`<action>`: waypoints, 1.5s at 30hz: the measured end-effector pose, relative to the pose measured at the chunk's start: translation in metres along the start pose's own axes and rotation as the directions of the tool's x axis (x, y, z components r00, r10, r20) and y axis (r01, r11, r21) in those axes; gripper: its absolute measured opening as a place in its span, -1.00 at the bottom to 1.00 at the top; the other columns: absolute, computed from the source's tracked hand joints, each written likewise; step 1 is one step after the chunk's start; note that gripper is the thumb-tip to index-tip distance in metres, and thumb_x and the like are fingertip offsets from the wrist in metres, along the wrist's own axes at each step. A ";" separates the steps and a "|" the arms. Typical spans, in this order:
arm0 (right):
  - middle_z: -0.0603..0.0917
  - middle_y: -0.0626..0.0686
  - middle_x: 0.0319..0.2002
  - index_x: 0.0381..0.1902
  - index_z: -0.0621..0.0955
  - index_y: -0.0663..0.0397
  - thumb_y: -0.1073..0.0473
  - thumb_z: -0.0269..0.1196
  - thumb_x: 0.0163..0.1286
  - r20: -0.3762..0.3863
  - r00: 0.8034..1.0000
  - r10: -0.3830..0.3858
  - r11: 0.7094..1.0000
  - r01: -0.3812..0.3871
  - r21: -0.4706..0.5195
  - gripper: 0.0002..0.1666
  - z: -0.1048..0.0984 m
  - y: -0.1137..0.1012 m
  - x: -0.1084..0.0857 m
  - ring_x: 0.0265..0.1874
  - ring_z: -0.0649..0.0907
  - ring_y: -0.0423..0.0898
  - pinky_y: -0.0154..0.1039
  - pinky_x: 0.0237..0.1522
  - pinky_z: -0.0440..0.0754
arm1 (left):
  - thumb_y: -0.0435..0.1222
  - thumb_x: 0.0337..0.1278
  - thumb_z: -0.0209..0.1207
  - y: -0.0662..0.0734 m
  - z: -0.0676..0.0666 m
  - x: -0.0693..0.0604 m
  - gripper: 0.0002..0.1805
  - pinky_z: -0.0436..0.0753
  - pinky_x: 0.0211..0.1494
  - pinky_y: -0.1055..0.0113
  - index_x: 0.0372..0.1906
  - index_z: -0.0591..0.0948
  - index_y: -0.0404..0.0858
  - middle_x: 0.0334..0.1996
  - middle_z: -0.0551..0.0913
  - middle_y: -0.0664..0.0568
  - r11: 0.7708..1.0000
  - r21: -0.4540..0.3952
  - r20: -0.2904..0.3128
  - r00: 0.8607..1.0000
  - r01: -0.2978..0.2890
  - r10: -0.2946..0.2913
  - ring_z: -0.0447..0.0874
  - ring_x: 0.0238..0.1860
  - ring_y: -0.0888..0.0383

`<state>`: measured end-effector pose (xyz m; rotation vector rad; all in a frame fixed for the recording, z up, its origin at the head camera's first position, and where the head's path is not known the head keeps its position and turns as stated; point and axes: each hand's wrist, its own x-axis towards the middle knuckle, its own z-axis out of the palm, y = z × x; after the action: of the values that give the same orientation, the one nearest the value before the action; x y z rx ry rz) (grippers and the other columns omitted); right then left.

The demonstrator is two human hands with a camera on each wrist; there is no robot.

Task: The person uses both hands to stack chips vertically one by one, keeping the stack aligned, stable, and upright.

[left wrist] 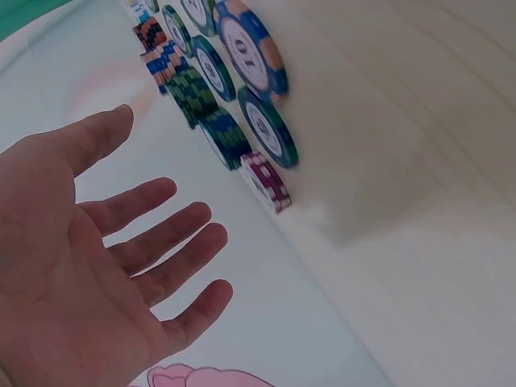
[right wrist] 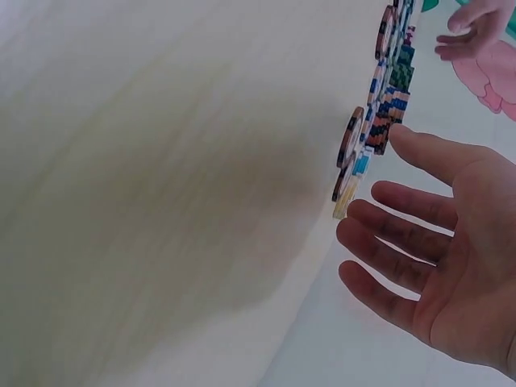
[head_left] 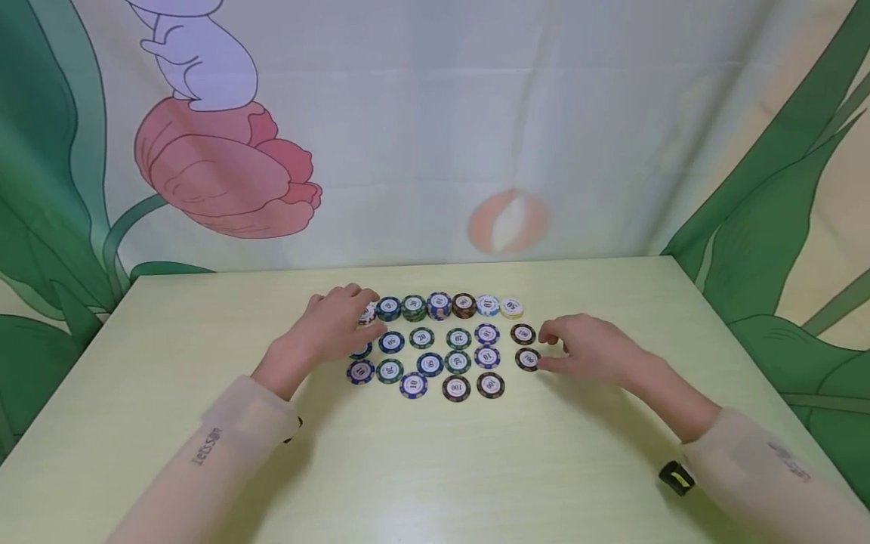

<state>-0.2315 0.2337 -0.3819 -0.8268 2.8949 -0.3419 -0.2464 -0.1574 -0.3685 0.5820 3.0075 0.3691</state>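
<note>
Above the left end of several poker chips hovers my left hand (head_left: 333,323), its fingers spread and nothing in them. It partly covers a magenta-and-white chip stack (left wrist: 266,182) and a dark blue-green chip (head_left: 362,350) in the head view. Beside the right end is my right hand (head_left: 590,347), fingers loosely bent and holding nothing. Its thumb appears close to a black chip marked 100 (head_left: 527,359); whether they touch I cannot tell. Another black chip (head_left: 522,334) lies just behind that one.
Along the back run stacks of green chips (head_left: 414,307), blue chips (head_left: 439,305), black chips (head_left: 464,305), light blue chips (head_left: 487,305) and yellow chips (head_left: 511,307). Single chips lie flat in front. A printed curtain (head_left: 408,151) hangs behind the pale table (head_left: 421,476).
</note>
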 end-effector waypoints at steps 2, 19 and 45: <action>0.71 -0.02 -0.23 -0.09 0.71 0.10 -0.03 0.47 0.31 0.017 1.000 -0.004 1.000 0.004 0.004 -0.63 0.002 -0.003 0.003 -0.32 0.60 -0.11 -0.10 -0.22 0.62 | -0.01 0.43 0.21 0.004 0.002 0.004 -0.34 0.31 0.32 -0.31 0.42 0.44 -0.34 0.34 0.47 -0.27 1.000 0.006 0.011 1.000 -0.009 0.009 0.41 0.33 -0.25; 0.72 0.02 -0.16 -0.02 0.70 0.17 0.07 0.50 0.27 0.056 0.998 -0.016 0.999 0.018 -0.030 -0.59 0.009 -0.012 0.013 -0.32 0.58 -0.13 -0.09 -0.22 0.61 | 0.04 0.42 0.21 0.039 0.019 0.051 -0.24 0.21 0.38 -0.27 0.53 0.31 -0.27 0.47 0.33 -0.19 1.000 0.012 0.081 0.997 -0.015 0.014 0.26 0.45 -0.18; 0.57 -0.06 -0.33 -0.11 0.71 0.14 0.14 0.49 0.26 0.065 0.997 -0.035 0.996 0.040 -0.075 -0.70 0.013 -0.012 0.016 -0.40 0.51 -0.14 -0.15 -0.31 0.53 | 0.04 0.45 0.18 0.063 0.043 0.090 -0.29 0.16 0.42 -0.25 0.53 0.33 -0.19 0.43 0.37 -0.14 1.000 -0.001 0.149 0.989 -0.025 0.025 0.30 0.41 -0.13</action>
<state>-0.2370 0.2128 -0.3927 -0.8874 2.8523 -0.2055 -0.3025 -0.0578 -0.3954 0.6184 2.8604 0.3106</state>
